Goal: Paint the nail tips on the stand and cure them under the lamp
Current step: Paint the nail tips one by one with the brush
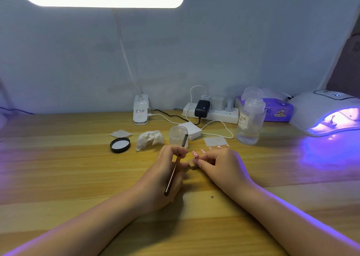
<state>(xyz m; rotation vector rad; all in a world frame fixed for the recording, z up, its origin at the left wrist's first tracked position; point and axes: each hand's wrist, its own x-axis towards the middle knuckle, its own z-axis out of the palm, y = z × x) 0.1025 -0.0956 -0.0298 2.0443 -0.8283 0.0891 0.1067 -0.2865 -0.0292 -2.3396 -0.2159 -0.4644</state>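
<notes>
The left hand (165,170) has its grip closed around a thin dark brush with a brown handle (175,168); the fingers curl around the handle and the brush points up toward 12 o'clock, its tip just in front of a small frosted plastic jar (178,134). The right hand (222,164) has a narrow grip: thumb and fingers pinch something small at their tips, where a pink glossy nail tip (195,154) shows. I cannot tell if it is held directly or on a stand, because the fingers hide the lower part. Both hands rest on the light wooden worktop (78,177), almost touching each other.

Toward 1 o'clock from the right hand, a short row of more pink nail tips (214,147) lies beside a square white pad (214,140). Toward 11 o'clock of the left hand lie a crumpled white tissue (149,139), a round black lid (120,144) and another white pad (120,133).

At 2 o'clock stands a clear pump bottle with a label (250,119). Farther toward 3 o'clock, well apart, the white dome-shaped curing lamp (319,109) glows violet inside, and a small stand (330,120) is under it. At 12 o'clock are a white power strip (212,113) and the clip base of a white desk lamp (140,111).
</notes>
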